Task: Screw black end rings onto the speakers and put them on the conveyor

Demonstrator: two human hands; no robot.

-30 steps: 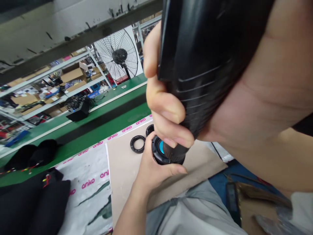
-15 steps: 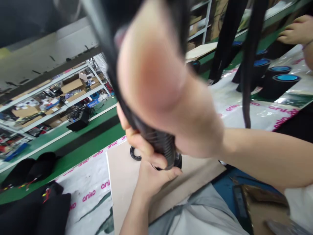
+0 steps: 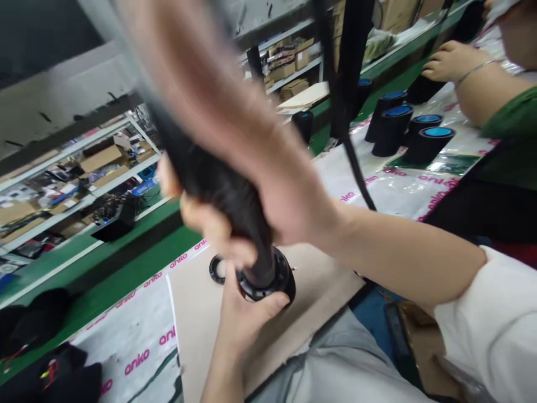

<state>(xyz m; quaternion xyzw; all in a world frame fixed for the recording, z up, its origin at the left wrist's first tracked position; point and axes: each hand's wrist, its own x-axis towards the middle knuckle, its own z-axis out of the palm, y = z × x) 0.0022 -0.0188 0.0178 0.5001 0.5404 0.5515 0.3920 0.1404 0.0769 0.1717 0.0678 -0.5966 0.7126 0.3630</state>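
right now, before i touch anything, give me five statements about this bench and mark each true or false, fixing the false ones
1. The person's right hand has a long black handheld tool in its grip. True.
2. The person's left hand lies flat on the beige cardboard sheet. False: it clasps a round black part below the tool.
3. A flat black ring lies on the cardboard sheet. True.
4. The black cylinders beyond the right forearm have red tops. False: the cylinders' tops are blue.
5. Another person's hand is touching the tool. False: it is well apart from the tool, at the upper right.
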